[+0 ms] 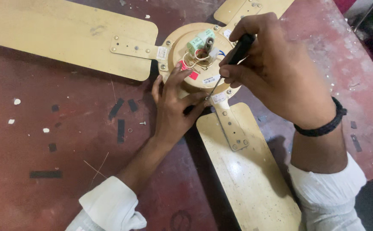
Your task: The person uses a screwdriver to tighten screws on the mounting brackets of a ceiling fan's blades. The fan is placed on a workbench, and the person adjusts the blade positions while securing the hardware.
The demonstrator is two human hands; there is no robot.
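A cream-coloured ceiling fan (203, 55) lies flat on a dark red table (58, 141) with a rough, worn and stained surface. The fan has a round metal motor body in the middle and long flat blades with rounded corners. One blade (67, 36) goes to the left, another blade (246, 179) goes down toward the person, and a third one is partly seen at the top. Each blade is joined to the body by a narrow metal bracket (231, 126) with small round screws.

The right hand (276, 72) is closed around a screwdriver (237, 51) with a black handle, and the thin metal shaft points down to the rim of the motor body, near the bracket of the lower blade. On this wrist there is a black braided band (323, 126). The left hand (173, 107) holds nothing; its fingers are spread and rest against the lower edge of the motor body, just beside the tip of the screwdriver.

On top of the motor body sit a small green block-shaped part (200, 39) and some thin white wires (195, 62). A loose small screw (142, 123) lies on the table near the left hand, among strips of black tape (45, 174).
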